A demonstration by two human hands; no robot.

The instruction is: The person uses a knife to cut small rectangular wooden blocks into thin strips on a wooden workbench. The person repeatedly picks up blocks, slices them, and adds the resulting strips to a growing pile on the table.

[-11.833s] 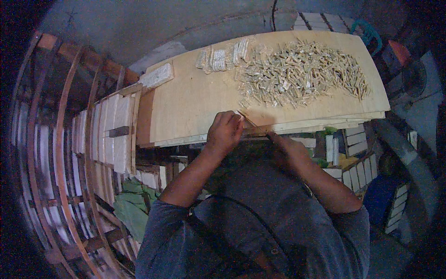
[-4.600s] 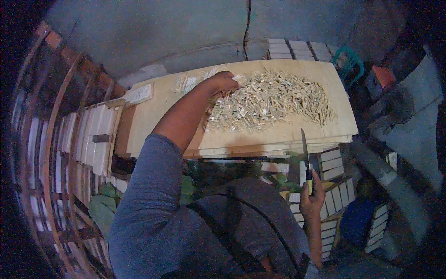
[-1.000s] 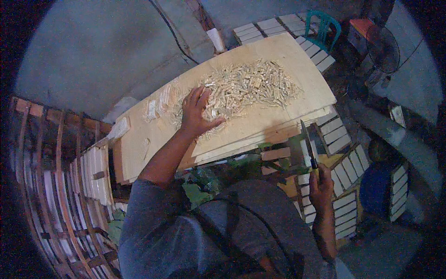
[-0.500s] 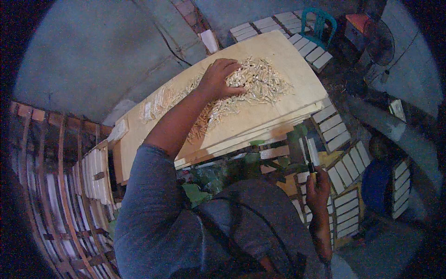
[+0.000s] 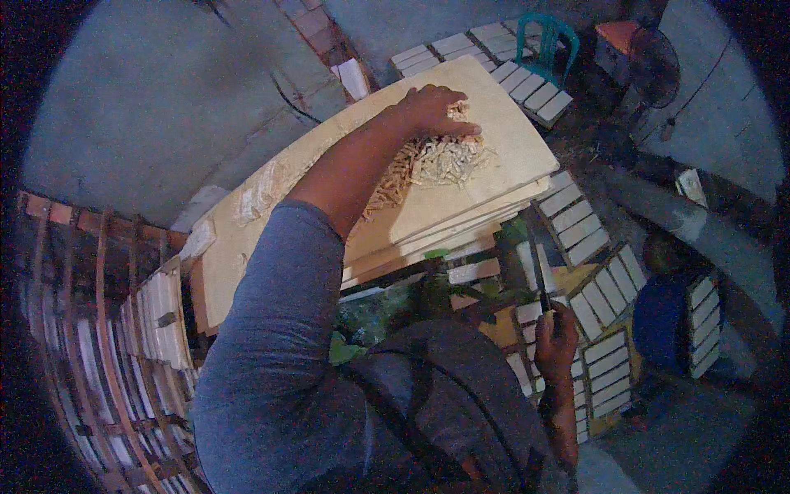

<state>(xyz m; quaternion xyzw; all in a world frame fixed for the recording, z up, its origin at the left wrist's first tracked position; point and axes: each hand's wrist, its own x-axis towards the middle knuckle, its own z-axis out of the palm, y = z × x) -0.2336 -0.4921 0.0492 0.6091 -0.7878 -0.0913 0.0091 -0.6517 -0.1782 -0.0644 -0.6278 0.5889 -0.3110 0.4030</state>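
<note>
My left hand [image 5: 436, 111] reaches over the far right part of a loose pile of small pale sticks [image 5: 453, 160], its curved fingers and thumb apart around some pieces. The pile lies on a pale wooden board [image 5: 531, 156] atop a stack of boards. My forearm hides much of the pile. Pale clustered pieces [image 5: 251, 206] lie toward the board's left end. My right hand [image 5: 555, 337] grips the handle of a knife [image 5: 539, 267], blade pointing up, beside the board's near edge.
A slatted wooden rack [image 5: 103, 337] stands left. Trays of white blocks [image 5: 576, 218] lie below right and behind the board. A teal plastic chair [image 5: 559, 45] and a fan [image 5: 654, 70] are at back right, a blue barrel [image 5: 662, 325] at lower right.
Over the last second my left hand has moved right and away from me across the pile. The knife stays upright in my right hand. The view has shifted since earlier.
</note>
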